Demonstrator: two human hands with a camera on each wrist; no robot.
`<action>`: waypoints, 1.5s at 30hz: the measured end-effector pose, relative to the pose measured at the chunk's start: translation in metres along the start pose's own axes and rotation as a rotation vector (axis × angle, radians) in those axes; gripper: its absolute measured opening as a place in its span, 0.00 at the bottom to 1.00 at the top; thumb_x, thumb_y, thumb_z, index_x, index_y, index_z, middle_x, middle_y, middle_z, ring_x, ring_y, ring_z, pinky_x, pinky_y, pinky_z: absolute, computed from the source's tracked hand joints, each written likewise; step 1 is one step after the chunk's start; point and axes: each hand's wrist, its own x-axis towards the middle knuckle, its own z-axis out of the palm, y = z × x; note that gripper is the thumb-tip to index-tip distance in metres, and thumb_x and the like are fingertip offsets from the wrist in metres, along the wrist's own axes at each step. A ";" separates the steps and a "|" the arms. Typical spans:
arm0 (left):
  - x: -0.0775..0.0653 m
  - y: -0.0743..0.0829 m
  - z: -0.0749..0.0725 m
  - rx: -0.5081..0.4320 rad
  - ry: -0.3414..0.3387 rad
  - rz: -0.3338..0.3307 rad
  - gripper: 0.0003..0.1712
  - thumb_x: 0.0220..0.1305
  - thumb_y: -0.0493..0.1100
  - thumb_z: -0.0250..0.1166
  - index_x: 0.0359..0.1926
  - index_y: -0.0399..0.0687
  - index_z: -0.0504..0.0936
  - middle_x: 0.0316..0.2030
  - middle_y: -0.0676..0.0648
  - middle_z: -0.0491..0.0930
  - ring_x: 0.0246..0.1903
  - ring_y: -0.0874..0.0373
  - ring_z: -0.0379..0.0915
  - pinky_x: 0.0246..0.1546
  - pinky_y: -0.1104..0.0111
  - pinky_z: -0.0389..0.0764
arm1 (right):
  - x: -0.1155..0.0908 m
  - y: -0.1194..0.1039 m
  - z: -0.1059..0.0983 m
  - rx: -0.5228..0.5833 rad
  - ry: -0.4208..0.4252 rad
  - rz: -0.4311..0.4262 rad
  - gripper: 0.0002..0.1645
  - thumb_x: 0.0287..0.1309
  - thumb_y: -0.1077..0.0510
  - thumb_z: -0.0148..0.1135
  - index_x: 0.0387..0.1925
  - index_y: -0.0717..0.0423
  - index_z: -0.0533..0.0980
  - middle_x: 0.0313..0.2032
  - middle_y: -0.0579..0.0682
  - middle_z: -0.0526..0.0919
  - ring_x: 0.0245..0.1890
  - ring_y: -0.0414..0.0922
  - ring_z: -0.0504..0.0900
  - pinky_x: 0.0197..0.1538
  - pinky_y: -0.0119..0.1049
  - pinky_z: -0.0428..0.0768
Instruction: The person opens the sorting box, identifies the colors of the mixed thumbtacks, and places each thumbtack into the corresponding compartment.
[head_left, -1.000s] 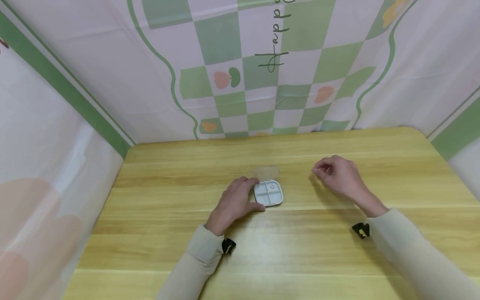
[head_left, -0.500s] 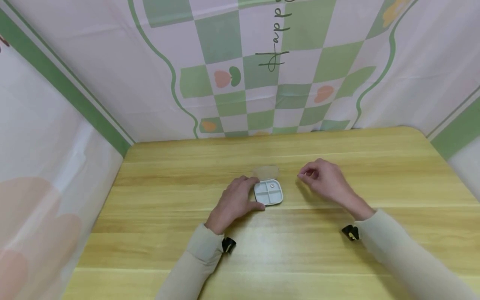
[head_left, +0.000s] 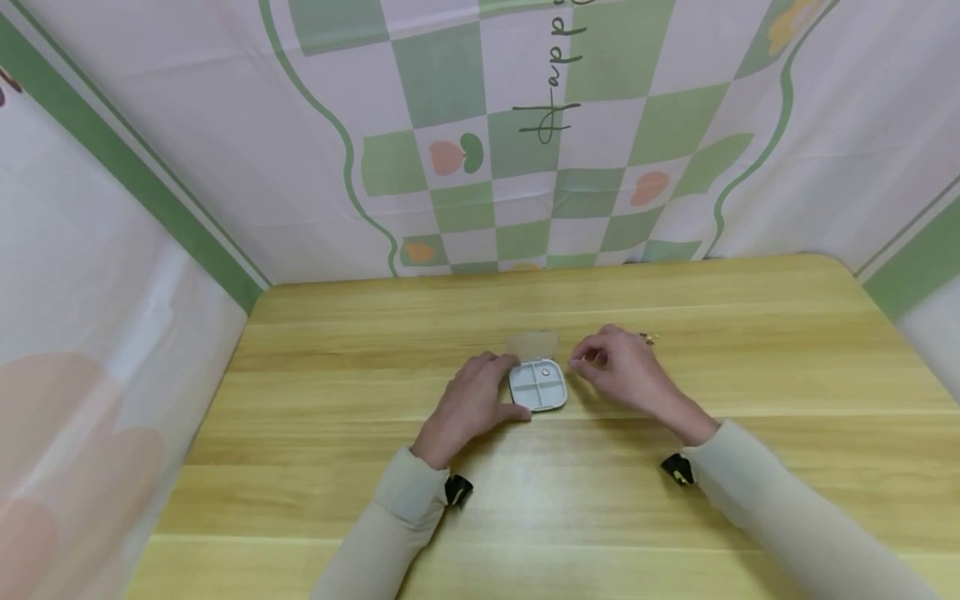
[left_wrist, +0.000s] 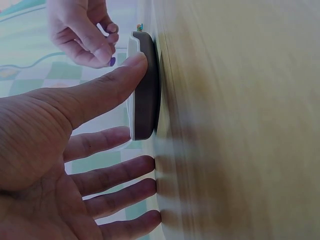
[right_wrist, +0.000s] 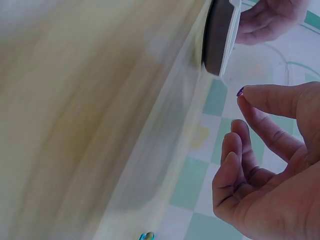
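Observation:
A small pill box [head_left: 537,386] with a white four-compartment tray and dark grey body lies on the table, its clear lid [head_left: 534,344] folded back. One small round piece [head_left: 545,372] sits in the far right compartment. My left hand [head_left: 471,407] holds the box at its left side, thumb at the near edge and forefinger at the far corner; the other fingertips touch the table. Just right of the box, my right hand [head_left: 624,371] pinches a tiny shiny purple piece [right_wrist: 240,92] between thumb and forefinger. Its exact kind is too small to tell.
Behind my right hand, several tiny coloured pieces [head_left: 649,338] lie on the wooden table [head_left: 360,517]; one with a teal rim [right_wrist: 147,236] shows in the right wrist view. A patterned cloth [head_left: 525,192] hangs along the table's far edge.
My right hand has moved left to the pill box's right side, uncovering the tiny pieces behind it. The left hand and the box have stayed in place.

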 end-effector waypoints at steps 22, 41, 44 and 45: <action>-0.001 -0.001 0.000 0.019 0.013 0.031 0.43 0.54 0.56 0.79 0.67 0.44 0.75 0.56 0.43 0.78 0.49 0.51 0.74 0.49 0.59 0.78 | 0.009 -0.013 0.021 -0.040 -0.058 0.005 0.03 0.58 0.63 0.73 0.35 0.56 0.88 0.33 0.50 0.80 0.33 0.46 0.74 0.36 0.41 0.72; -0.001 0.000 -0.002 0.029 0.006 0.024 0.43 0.54 0.56 0.79 0.67 0.44 0.75 0.56 0.44 0.78 0.48 0.52 0.74 0.47 0.60 0.78 | 0.016 -0.014 0.024 -0.082 -0.071 0.008 0.02 0.57 0.62 0.73 0.34 0.56 0.88 0.32 0.50 0.80 0.32 0.46 0.74 0.35 0.41 0.72; -0.001 -0.001 -0.001 0.030 0.006 0.024 0.43 0.54 0.56 0.79 0.67 0.44 0.75 0.56 0.44 0.78 0.48 0.52 0.74 0.47 0.60 0.79 | 0.016 -0.014 0.024 -0.085 -0.072 0.010 0.02 0.57 0.62 0.73 0.34 0.56 0.88 0.32 0.50 0.80 0.32 0.46 0.74 0.34 0.40 0.71; 0.000 -0.001 -0.001 0.030 0.007 0.024 0.43 0.54 0.56 0.78 0.67 0.44 0.75 0.56 0.44 0.78 0.48 0.52 0.74 0.47 0.60 0.79 | 0.016 -0.014 0.024 -0.086 -0.073 0.011 0.02 0.57 0.62 0.74 0.34 0.56 0.88 0.32 0.50 0.80 0.32 0.46 0.74 0.34 0.40 0.71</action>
